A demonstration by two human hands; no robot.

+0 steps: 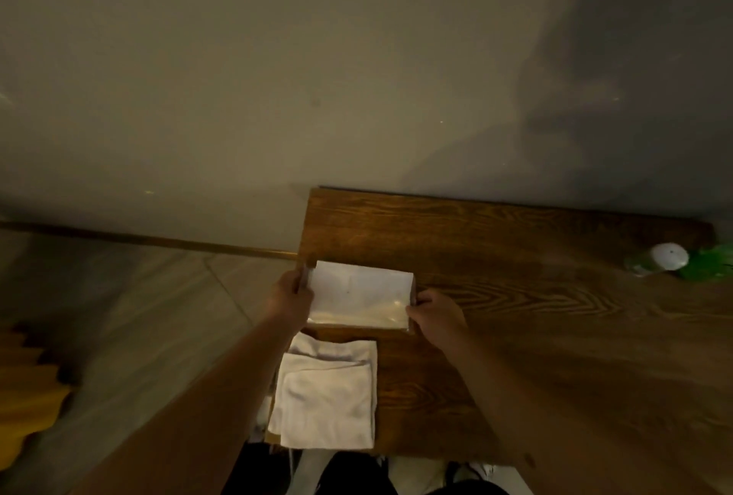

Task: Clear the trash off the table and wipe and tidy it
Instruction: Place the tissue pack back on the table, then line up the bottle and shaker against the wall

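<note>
A white rectangular pack in clear plastic wrap [361, 296] rests near the left end of the dark wooden table [515, 248]. My left hand [289, 296] grips its left end and my right hand [434, 316] grips its right end. Just in front of the pack, a folded white cloth [329, 399] lies at the table's near left corner, partly under my left forearm.
A bottle with a white cap [670, 256] and a green label lies at the table's far right. A plain wall stands behind the table. Tiled floor [139, 316] and a yellow object [27, 395] are to the left. Shoes show below the table edge.
</note>
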